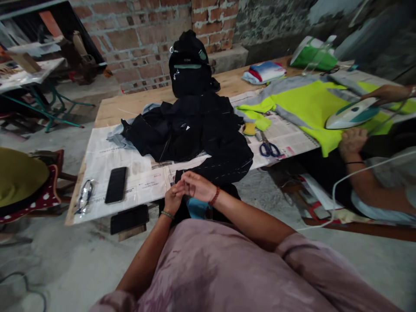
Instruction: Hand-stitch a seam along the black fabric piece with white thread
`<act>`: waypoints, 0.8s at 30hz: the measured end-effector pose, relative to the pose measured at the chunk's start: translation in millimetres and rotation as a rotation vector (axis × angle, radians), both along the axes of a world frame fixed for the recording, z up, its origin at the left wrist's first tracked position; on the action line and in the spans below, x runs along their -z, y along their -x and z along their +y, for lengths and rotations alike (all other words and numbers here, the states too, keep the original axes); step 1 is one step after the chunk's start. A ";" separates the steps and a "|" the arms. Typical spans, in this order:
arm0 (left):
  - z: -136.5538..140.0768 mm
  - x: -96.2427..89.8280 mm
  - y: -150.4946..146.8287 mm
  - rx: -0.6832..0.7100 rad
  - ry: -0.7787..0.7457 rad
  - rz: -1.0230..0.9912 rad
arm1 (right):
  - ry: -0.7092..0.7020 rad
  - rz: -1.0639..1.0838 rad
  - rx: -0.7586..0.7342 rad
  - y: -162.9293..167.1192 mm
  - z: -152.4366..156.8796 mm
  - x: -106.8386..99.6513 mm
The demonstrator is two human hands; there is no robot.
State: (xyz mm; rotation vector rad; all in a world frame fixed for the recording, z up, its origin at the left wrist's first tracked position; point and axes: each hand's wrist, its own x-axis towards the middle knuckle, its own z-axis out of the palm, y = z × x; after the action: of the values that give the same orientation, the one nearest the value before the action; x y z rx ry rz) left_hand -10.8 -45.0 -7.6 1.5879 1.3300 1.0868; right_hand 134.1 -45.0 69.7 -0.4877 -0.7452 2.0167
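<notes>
My left hand (pixel 173 200) and my right hand (pixel 197 186) meet at the fingertips over the table's front edge. Both are closed in a pinch; whatever lies between the fingers is too small to make out. Just beyond them a dark garment (pixel 195 130) is spread in a heap, and its near part, marked with white basting stitches, reaches close to my fingers. Light blue-grey cloth (pixel 118 136) shows from under its left side. Blue-handled scissors (pixel 269 149) lie to the right of the garment.
On the newspaper-covered table (pixel 97 151) are a phone (pixel 116 185), glasses (pixel 85 197) and a black backpack (pixel 190 65). A second phone (pixel 129 219) rests below the edge. At right, another person's hand moves an iron (pixel 352 113) on a yellow-grey garment (pixel 302 99); a white cord (pixel 338 184) hangs nearby.
</notes>
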 end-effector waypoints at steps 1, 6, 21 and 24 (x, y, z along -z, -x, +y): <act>0.4 -2.0 -0.8 0.007 0.002 0.038 | -0.045 -0.030 0.072 -9.7 5.7 -4.4; 3.3 -3.6 -2.2 -0.029 0.037 0.172 | -0.322 -0.468 0.403 -61.1 31.3 -29.9; 3.9 -1.6 -0.5 -0.032 0.039 0.209 | -0.430 -0.492 0.761 -166.8 72.6 -86.0; 3.8 -2.6 -0.7 -0.035 0.043 0.212 | -0.405 -0.501 0.794 -179.4 74.6 -97.0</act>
State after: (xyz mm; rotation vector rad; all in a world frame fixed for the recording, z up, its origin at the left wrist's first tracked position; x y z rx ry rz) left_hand -10.1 -41.2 -5.0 1.6901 1.5144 0.9242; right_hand 313.5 29.6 166.7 -0.8897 -1.0244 0.9790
